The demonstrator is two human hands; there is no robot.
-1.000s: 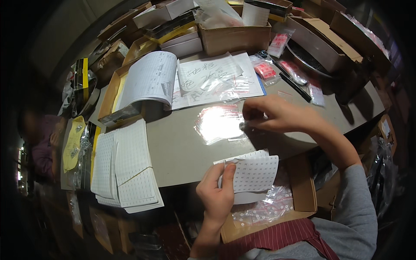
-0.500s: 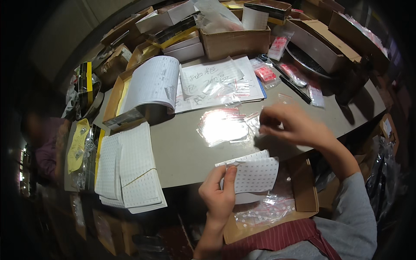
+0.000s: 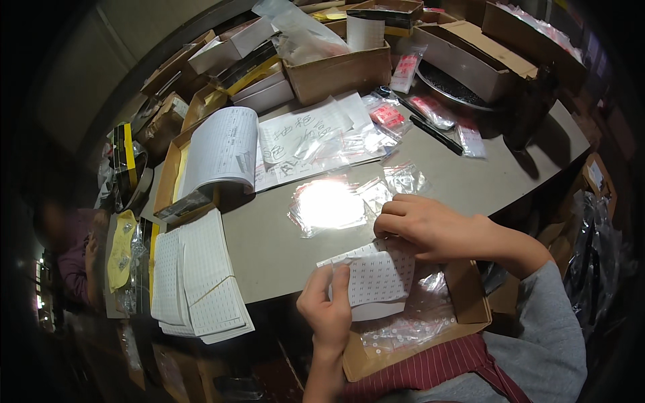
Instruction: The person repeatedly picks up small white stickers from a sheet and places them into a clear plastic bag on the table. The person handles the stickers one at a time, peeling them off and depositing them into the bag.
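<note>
My left hand [image 3: 326, 302] is closed on a folded sheet of small printed labels [image 3: 373, 279], the thumb pressed on its front. Over the sheet's upper right edge, my right hand [image 3: 426, 228] is closed with fingers curled and pinched together. Whatever they hold is hidden. Just beyond it lies a glare-lit pile of small clear zip bags [image 3: 329, 205], and another few zip bags [image 3: 405, 178] lie to its right. Below the sheet, a cardboard box [image 3: 470, 295] on my lap holds clear bags with small white round pieces [image 3: 403, 332].
Banded label sheets [image 3: 208, 282] lie at the left, near a box with a curled paper pad [image 3: 222, 144]. Handwritten paper [image 3: 302, 134], black pens [image 3: 435, 134] and red-marked bags [image 3: 386, 114] lie farther back. Cardboard boxes [image 3: 336, 70] line the far edge. A person [image 3: 70, 248] sits at far left.
My right hand has come down from above the zip bags to the top edge of the label sheet. Several zip bags now show where it was. The whole view has shifted slightly.
</note>
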